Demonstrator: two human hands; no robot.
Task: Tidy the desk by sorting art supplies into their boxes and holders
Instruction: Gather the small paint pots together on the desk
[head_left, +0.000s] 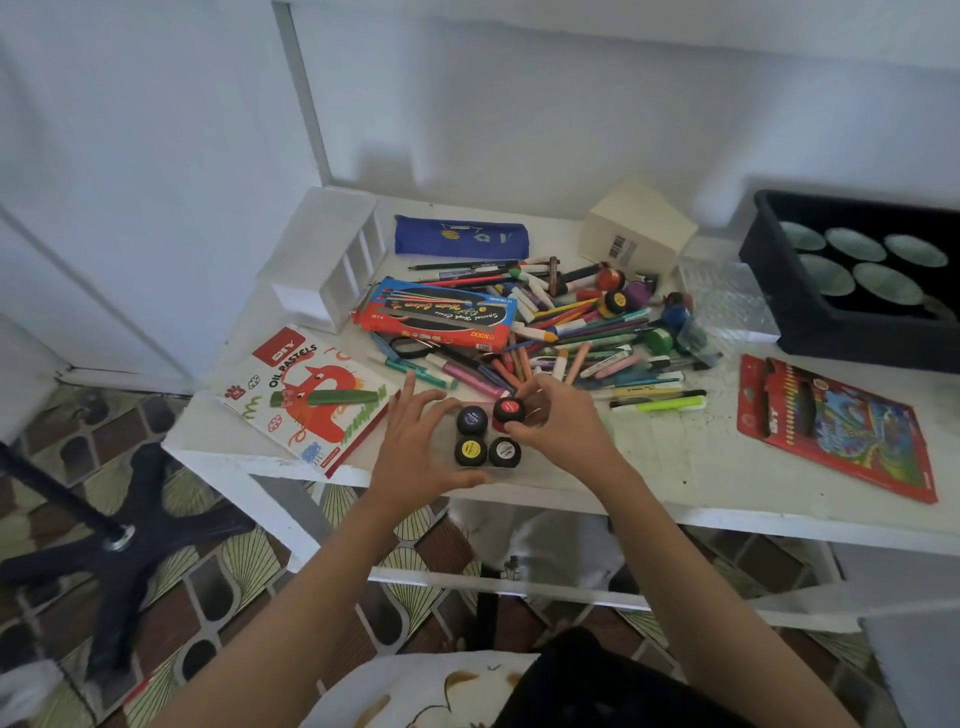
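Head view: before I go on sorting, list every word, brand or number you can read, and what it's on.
"DIY", "OIL PASTELS": pastel box.
"NIKKI", "Water Color", "12 COLOURS", all upside down: paint box.
"DIY", sideways and only just legible: pencil box.
Too small or blurred to read: lid labels on the jars, barcode label on the cream box.

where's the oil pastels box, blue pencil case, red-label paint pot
oil pastels box (311, 402): head view, cat picture
blue pencil case (461, 237): head view, middle of fabric
red-label paint pot (510, 407): head view, lid top
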